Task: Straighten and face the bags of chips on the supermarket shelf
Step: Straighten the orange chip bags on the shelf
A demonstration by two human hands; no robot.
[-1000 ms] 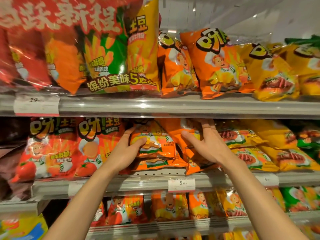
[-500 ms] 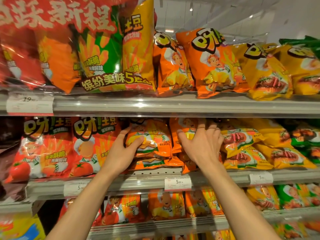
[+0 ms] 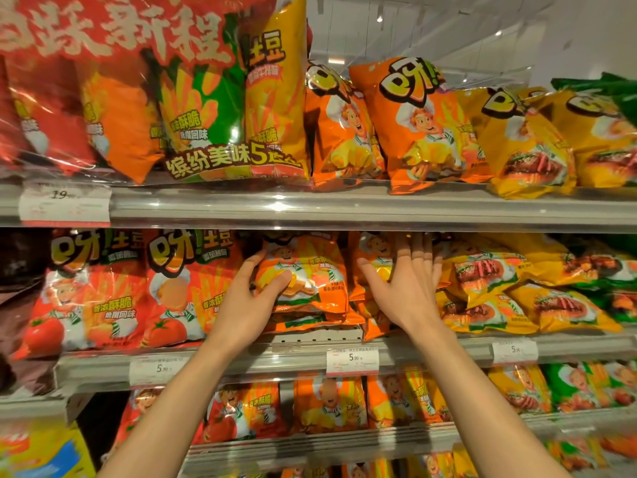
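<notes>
Left hand (image 3: 246, 307): grips the left edge of the orange chip bag (image 3: 305, 279), thumb across its front, fingers curled behind the side
Right hand (image 3: 405, 288): fingers straight and close together, pressed flat against the second orange bag (image 3: 374, 257), grasping nothing
Orange chip bag: middle shelf (image 3: 448, 350), top of a small stack, front panel facing out, tilted slightly
Second orange bag: just right of the gripped one, touching it, mostly hidden behind the palm and fingers
Stack below: more orange bags (image 3: 303, 322) lying flat beneath the gripped one, edges showing
Left neighbours: two red tomato-flavour bags (image 3: 138, 288), upright, fronts facing out, side by side
Right neighbours: yellow steak-flavour bags (image 3: 489, 281), slumped and overlapping, leaning at different angles
Far right: green bags, only partly in view
Top shelf (image 3: 344, 208): large clear multipack (image 3: 172, 91) on the left, then orange and yellow bags leaning on each other
Bottom shelf: smaller red, orange, yellow and green bags standing in a row
Price tags: white label (image 3: 352, 361) on the middle shelf rail below the hands, others along the rails
</notes>
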